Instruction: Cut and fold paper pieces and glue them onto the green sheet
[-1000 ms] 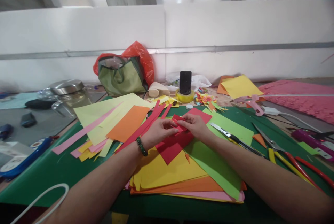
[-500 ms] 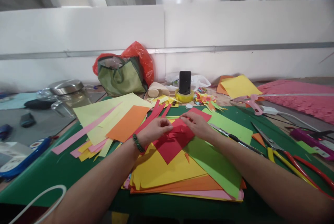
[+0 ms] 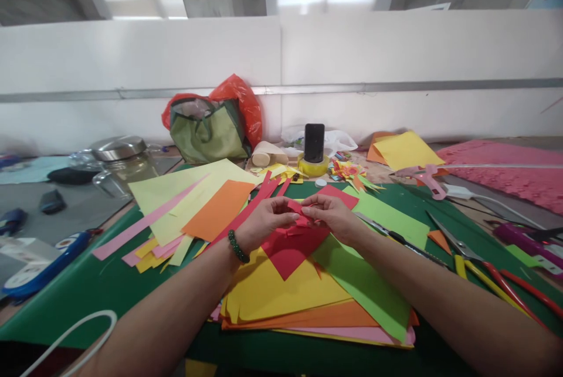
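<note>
My left hand [image 3: 263, 223] and my right hand [image 3: 335, 214] meet over the middle of the green mat [image 3: 74, 295]. Both pinch a small folded piece of red paper [image 3: 303, 217] between their fingertips, just above a larger red sheet [image 3: 288, 248]. A green bead bracelet [image 3: 238, 246] circles my left wrist. Beneath the hands lies a stack of yellow [image 3: 268, 289], orange and light green [image 3: 365, 283] sheets.
Pale yellow, orange [image 3: 217, 208] and pink papers spread at left. A craft knife [image 3: 396, 236], scissors [image 3: 484, 260] and a pink glue gun [image 3: 424, 176] lie at right. A phone [image 3: 314, 142] stands on a tape roll by the wall, next to a green bag [image 3: 204, 131] and a glass jar [image 3: 118, 160].
Both hands lifted the small red piece slightly off the red sheet and drew their fingertips together on it. The camera tilted down a little.
</note>
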`<state>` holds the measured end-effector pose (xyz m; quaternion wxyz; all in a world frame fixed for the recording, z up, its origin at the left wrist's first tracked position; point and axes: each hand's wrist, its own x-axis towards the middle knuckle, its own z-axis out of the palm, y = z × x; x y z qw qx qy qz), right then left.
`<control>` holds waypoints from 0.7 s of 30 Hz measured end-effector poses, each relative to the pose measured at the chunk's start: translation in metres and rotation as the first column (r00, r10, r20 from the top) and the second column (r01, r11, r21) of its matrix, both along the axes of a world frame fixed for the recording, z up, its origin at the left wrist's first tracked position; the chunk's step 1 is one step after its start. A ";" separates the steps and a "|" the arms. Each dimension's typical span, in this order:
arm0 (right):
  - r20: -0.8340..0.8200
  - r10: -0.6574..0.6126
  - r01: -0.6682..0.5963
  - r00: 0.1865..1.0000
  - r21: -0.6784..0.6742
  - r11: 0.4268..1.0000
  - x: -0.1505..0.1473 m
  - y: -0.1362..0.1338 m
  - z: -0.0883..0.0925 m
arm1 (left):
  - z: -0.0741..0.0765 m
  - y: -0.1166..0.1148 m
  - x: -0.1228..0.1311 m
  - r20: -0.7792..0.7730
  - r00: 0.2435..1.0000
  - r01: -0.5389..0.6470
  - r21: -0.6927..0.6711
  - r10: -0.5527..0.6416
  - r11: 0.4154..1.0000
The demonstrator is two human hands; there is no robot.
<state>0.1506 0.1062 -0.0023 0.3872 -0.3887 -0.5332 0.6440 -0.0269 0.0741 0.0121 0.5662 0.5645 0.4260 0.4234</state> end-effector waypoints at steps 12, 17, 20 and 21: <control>0.003 0.072 -0.072 0.997 0.022 0.997 -0.001 0.000 -0.001 | 0.000 -0.001 0.002 -0.053 0.994 -0.096 -0.034 0.094 0.995; -0.017 0.016 -0.016 1.000 0.004 1.000 0.002 0.005 -0.001 | 0.001 0.000 0.002 -0.052 0.990 -0.138 -0.070 0.135 0.988; -0.061 -0.093 0.096 0.994 0.055 0.994 0.008 0.011 0.004 | 0.004 0.001 0.001 -0.112 0.975 -0.198 -0.024 0.194 0.980; -0.062 -0.125 0.131 0.990 0.095 0.987 0.011 0.013 0.006 | 0.004 0.002 0.000 -0.151 0.965 -0.216 0.004 0.214 0.976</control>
